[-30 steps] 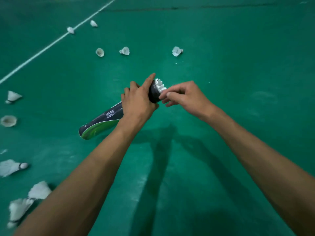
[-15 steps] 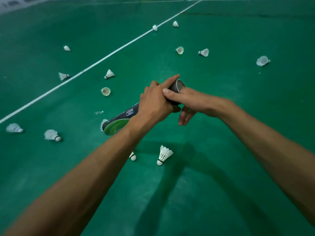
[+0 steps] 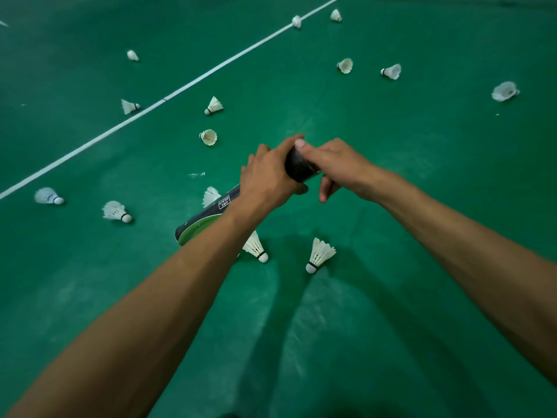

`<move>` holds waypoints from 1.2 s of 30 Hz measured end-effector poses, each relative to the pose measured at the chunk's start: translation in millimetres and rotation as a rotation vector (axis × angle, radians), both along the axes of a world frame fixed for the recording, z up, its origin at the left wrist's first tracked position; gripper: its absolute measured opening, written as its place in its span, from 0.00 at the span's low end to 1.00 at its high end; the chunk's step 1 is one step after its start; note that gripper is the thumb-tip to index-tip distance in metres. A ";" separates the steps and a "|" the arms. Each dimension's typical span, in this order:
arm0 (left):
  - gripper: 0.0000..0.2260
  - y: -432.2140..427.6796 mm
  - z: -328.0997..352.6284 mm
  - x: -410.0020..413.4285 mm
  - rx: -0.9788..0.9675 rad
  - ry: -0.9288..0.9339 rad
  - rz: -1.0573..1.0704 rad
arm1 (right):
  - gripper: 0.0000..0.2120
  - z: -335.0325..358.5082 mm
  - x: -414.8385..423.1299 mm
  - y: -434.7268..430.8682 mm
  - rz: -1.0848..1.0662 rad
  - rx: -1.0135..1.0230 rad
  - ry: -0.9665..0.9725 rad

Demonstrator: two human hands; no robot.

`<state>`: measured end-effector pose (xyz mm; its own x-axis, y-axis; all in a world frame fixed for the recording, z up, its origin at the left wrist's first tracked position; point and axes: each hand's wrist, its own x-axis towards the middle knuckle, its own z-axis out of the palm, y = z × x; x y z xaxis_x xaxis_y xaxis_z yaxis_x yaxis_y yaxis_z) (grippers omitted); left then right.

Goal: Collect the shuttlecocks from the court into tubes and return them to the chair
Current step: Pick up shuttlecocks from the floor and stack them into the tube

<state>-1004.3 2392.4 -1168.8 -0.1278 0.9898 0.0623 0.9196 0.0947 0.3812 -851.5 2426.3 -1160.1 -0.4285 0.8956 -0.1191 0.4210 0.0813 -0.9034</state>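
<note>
My left hand (image 3: 266,176) grips a dark tube (image 3: 208,217) with a green stripe, held slanted above the court. My right hand (image 3: 334,167) rests over the tube's upper mouth, thumb on the rim, covering the opening. No feathers show at the mouth. White shuttlecocks lie on the green floor: one (image 3: 319,254) and another (image 3: 256,247) just below my hands, one (image 3: 210,195) partly behind the tube, one (image 3: 208,137) to the upper left, and several more scattered farther off.
A white court line (image 3: 168,96) runs diagonally from lower left to upper right. Shuttlecocks lie on both sides of it, including two at the left (image 3: 116,211) (image 3: 48,196) and one at far right (image 3: 505,91). My arms' shadows fall on the floor below.
The shuttlecock whose feathers stuck out of the tube mouth has gone inside, and my right hand now covers the opening. The view has swung left, bringing more shuttlecocks into sight.
</note>
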 end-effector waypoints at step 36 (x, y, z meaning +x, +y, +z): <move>0.48 -36.2 -15.3 48.6 0.014 0.078 0.002 | 0.27 -33.1 42.6 -1.1 0.202 -0.545 -0.029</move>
<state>-955.7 2356.2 -1184.1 -0.1235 0.9886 0.0859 0.9463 0.0913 0.3100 -808.9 2425.2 -1193.2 -0.5740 0.6028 -0.5543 0.4706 -0.3112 -0.8257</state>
